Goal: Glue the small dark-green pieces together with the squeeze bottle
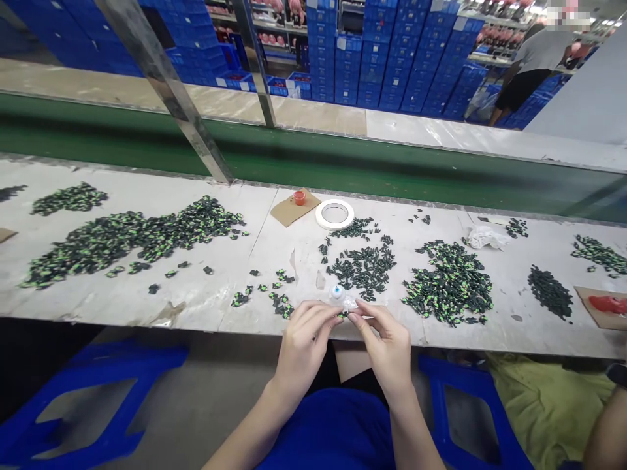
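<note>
My left hand [306,333] and my right hand [385,336] meet at the front edge of the white table. Between their fingertips is a small black-and-green part [343,314], pinched from both sides and partly hidden by the fingers. Just beyond them stands a small white bottle with a blue tip [337,293]. A pile of small black pieces [362,267] lies past the bottle. To the left are a few loose black-and-green parts [280,304], and a larger heap of black-and-green parts [448,281] is to the right.
A roll of white tape [318,214] and a cardboard piece [281,214] with a red cap [299,197] lie farther back. A long heap [112,241] covers the left. Metal posts rise behind. Blue stools [93,391] flank me; another person's arm [610,424] shows lower right.
</note>
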Tool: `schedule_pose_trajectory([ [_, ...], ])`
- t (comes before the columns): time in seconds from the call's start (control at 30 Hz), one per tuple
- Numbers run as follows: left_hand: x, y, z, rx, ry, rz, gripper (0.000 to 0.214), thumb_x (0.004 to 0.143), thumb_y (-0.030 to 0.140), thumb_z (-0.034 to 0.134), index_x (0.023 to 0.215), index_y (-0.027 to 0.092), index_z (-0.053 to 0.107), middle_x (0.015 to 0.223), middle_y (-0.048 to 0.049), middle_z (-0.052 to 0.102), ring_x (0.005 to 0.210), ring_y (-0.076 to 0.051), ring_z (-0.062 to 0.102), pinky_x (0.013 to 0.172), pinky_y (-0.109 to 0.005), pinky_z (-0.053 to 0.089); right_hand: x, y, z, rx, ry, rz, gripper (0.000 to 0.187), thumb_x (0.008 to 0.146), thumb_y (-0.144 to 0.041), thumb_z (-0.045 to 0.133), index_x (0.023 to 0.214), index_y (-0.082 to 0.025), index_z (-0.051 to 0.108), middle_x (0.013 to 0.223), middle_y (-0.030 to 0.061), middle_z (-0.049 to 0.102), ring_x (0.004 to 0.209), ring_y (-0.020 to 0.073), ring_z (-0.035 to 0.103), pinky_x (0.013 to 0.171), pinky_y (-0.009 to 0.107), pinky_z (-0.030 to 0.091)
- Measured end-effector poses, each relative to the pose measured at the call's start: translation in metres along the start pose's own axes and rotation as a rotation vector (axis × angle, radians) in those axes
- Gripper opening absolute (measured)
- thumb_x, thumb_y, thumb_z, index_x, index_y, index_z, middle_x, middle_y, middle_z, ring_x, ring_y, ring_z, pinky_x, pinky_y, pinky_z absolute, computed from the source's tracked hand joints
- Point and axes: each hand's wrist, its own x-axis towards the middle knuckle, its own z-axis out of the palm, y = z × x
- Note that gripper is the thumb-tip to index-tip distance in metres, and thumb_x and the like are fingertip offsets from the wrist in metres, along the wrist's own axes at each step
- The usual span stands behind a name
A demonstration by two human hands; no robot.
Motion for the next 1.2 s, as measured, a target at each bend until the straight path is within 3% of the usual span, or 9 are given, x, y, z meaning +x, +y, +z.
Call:
schedule_pose_trajectory([
  [0.5,0.005,0.001,0.001,-0.158,-0.117,-0.098,0.017,0.086,0.011,0.058,0.093,0.020,0.071,0.084,-0.0062,0.073,0.083,-0.019,0.066,0.071,-0.032,0.057,0.004,-0.002,-0.012,-0.089,-0.116,-0.062,0.028,0.083,-0.022,0.065,0.110,-0.022,0.071,0.085,0.0054,0.073,0.074,0.0171,0.071,0.069,0.028,0.063],
  [0.73,0.005,0.006,0.003,-0.163,-0.171,-0.127,0.017,0.086,0.015,0.059,0.098,0.019,0.070,0.088,-0.0073,0.074,0.086,-0.020,0.067,0.075,-0.034,0.057,-0.001,-0.001,-0.018,-0.018,-0.106,0.067,0.040,0.079,-0.026,0.068,0.118,-0.018,0.064,0.085,0.0052,0.073,0.060,0.0132,0.069,0.061,0.026,0.062],
  [0.97,0.005,0.007,0.005,-0.181,-0.140,-0.173,0.016,0.083,0.014,0.061,0.094,0.019,0.071,0.088,-0.0075,0.074,0.085,-0.020,0.068,0.075,-0.033,0.058,0.005,0.005,-0.014,0.080,-0.132,0.089,0.030,0.075,-0.024,0.069,0.104,-0.018,0.065,0.079,0.0028,0.071,0.071,0.0160,0.071,0.072,0.030,0.063],
  [1.2,-0.002,0.013,0.006,-0.243,-0.105,-0.286,0.014,0.082,0.013,0.061,0.089,0.019,0.071,0.086,-0.0064,0.072,0.085,-0.019,0.068,0.076,-0.032,0.058,0.004,0.007,-0.012,0.023,-0.153,0.066,0.023,0.072,-0.018,0.067,0.094,-0.020,0.060,0.070,-0.0007,0.068,0.069,0.0153,0.070,0.070,0.027,0.060],
])
